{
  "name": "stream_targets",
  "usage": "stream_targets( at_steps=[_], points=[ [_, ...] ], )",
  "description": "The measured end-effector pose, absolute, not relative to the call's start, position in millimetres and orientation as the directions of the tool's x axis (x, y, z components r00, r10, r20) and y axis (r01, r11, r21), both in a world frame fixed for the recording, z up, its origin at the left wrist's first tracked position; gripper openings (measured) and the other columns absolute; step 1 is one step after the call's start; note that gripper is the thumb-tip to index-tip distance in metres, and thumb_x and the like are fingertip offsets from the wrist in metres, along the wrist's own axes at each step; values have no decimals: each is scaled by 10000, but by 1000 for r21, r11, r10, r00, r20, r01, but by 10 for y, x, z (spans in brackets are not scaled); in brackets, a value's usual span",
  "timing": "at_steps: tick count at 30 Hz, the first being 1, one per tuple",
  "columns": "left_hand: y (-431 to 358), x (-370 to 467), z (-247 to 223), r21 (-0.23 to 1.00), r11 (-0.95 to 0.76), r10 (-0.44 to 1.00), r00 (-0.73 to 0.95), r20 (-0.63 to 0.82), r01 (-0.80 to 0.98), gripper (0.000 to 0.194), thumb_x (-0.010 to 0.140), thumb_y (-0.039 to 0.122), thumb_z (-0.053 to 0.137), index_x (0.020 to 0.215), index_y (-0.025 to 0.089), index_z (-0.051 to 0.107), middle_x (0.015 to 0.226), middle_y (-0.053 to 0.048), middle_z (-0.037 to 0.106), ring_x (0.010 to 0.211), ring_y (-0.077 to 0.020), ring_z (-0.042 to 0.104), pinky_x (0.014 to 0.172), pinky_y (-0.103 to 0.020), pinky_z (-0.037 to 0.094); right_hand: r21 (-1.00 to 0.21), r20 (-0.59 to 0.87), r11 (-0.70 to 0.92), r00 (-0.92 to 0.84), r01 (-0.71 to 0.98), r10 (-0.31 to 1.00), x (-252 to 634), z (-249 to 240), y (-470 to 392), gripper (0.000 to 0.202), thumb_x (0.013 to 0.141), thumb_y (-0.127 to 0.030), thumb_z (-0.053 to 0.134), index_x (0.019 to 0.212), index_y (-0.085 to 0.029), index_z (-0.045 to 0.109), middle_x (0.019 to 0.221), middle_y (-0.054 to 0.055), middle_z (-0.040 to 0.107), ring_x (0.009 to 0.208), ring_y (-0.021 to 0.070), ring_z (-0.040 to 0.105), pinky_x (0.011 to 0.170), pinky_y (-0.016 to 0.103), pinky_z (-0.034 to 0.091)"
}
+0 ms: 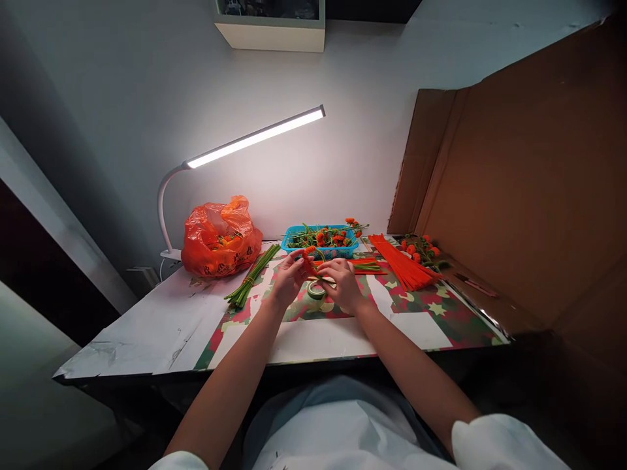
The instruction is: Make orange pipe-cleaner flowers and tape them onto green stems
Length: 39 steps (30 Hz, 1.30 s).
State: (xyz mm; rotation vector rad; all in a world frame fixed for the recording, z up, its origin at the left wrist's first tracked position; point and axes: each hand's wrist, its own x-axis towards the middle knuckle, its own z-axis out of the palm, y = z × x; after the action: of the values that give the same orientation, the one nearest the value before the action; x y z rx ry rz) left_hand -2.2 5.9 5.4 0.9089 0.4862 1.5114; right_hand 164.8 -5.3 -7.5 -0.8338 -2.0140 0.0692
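Note:
Over the middle of the table, my left hand [290, 281] is closed around a small orange fuzzy flower [309, 250]. A thin strand curves from the flower toward my right hand [343, 284], whose fingers are pinched on a thin green stem. The fingers partly hide where flower and stem meet. Just below the hands is a roll of green tape [316, 290]. Behind the right hand lie orange and green pipe cleaners [369, 266]. A tied bundle of green pipe cleaners [252, 277] lies left of my left hand.
A blue basket [294, 232] of orange flowers stands at the back. An orange plastic bag [220, 251] sits back left beside a lit lamp [257, 136]. On the right are orange pipe cleaners [405, 264], more flowers [420, 249] and a tall cardboard sheet [514, 176].

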Motion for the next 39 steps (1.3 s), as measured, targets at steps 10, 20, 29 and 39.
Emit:
stream_targets(
  at_steps=[10,20,29,39],
  points=[
    [61,-19,75,679,-53,979,97,181,-733,154,819,79,580,946,166,587,789,-16,653,650,-88,626,679,-214,516,-323,704,765,-399,557,588,1614,-70,-106,211,939,-299,483,906,-232,680,917,20,710,980,209,481,885,379,256],
    [48,-9,44,756,-27,944,231,234,-654,303,747,124,700,1041,159,640,930,-56,706,756,-125,656,684,-222,495,-184,766,759,-393,624,509,1586,-159,-66,200,906,-321,548,812,-228,699,831,18,715,899,192,485,865,372,214],
    [40,15,20,794,-17,946,248,210,-608,322,740,169,723,1052,161,646,954,-69,720,863,-152,673,768,-236,486,-226,743,740,-379,633,552,1583,-129,-105,183,900,-319,554,862,-256,722,812,17,721,911,207,491,857,378,207],
    [50,16,0,805,-39,942,247,227,-592,331,755,187,709,1078,159,641,1029,-98,712,962,-193,664,830,-277,485,-254,741,734,-361,630,566,1591,-131,-104,193,899,-329,550,854,-249,720,818,30,719,918,218,499,856,386,215]
  ],
)
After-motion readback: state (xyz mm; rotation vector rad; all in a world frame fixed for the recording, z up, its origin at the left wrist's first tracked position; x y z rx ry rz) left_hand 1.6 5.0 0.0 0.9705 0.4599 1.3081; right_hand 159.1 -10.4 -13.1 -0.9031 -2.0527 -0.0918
